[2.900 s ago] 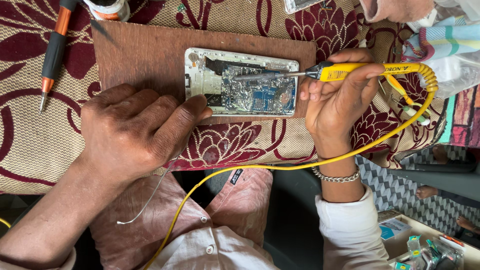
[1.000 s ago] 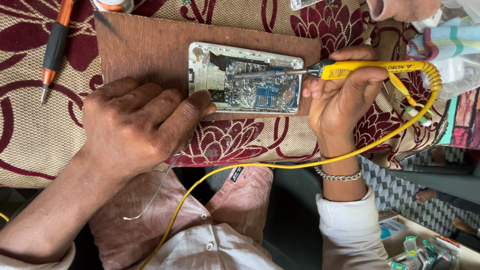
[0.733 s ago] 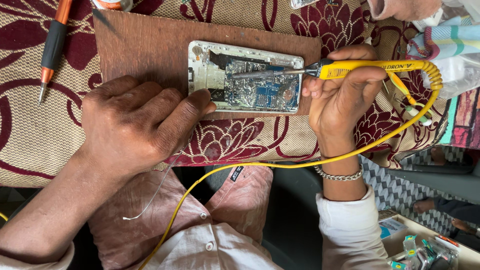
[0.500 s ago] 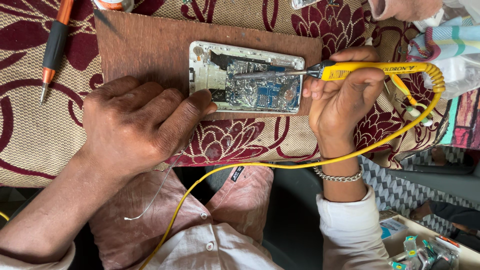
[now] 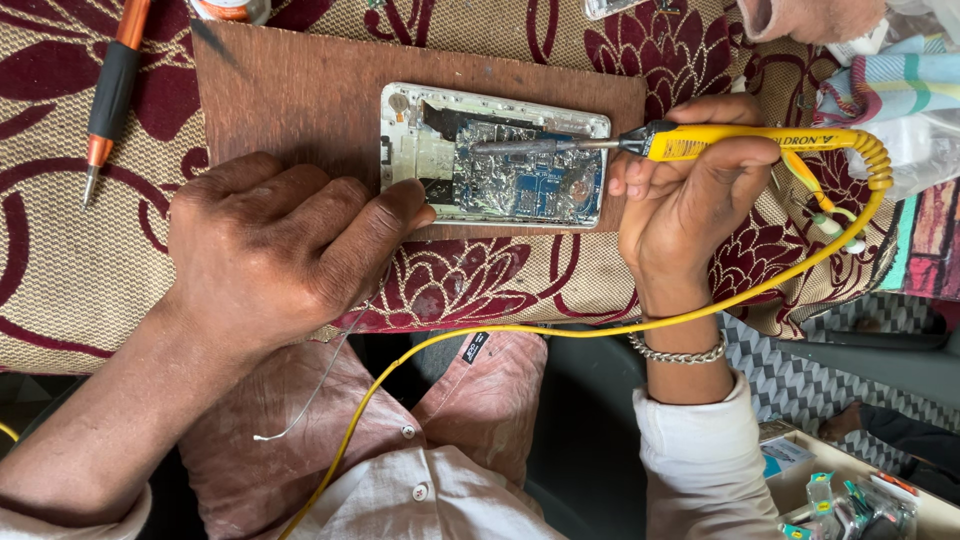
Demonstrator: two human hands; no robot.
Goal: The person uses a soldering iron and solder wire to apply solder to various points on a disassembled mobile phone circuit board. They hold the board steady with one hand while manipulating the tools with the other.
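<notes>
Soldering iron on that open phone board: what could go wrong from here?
1. The soldering iron tip lies across the exposed circuit board; a slip could bridge or scorch neighbouring parts.
2. The left hand steadies the opened phone with fingers at its edge, close to the hot tip: burn risk.
3. The yellow cord loops over the lap; a snag could jerk the iron in the right hand.

A maroon-and-beige floral cloth point(image 5: 60, 290) covers the worktop, with a brown wooden board point(image 5: 300, 90) on it; grey zigzag-patterned fabric point(image 5: 790, 370) lies lower right in daylight
</notes>
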